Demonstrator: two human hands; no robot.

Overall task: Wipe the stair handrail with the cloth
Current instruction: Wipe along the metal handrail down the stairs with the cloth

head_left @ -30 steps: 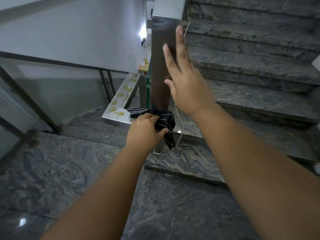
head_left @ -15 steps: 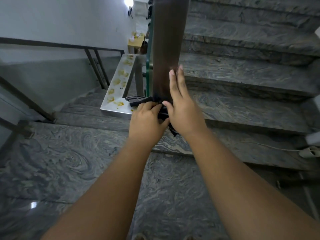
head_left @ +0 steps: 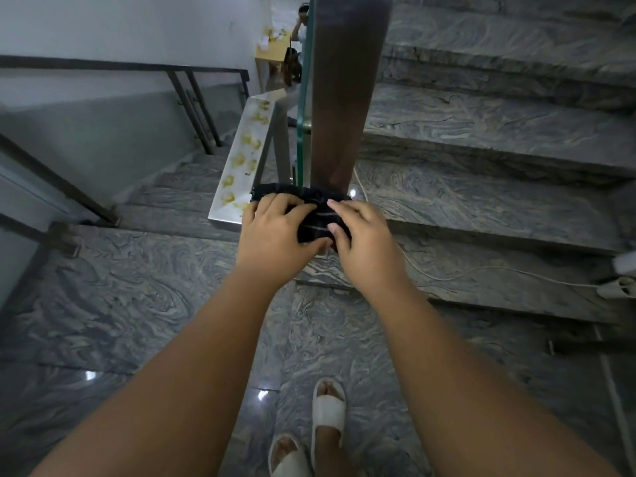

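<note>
Both bare forearms reach forward and converge, the 2 hands side by side and nearly touching. The left hand (head_left: 275,235) lies palm down, its fingers curled over the dark cloth (head_left: 311,215). The right hand (head_left: 361,235) pinches the same cloth just right of that grip, thumb and fingertips (head_left: 333,203) pressed on it.

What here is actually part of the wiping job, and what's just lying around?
Part of the job: cloth, handrail, left hand, right hand.

Just lying about: white cable, plug strip, small table, slippers, stained ledge.
</note>
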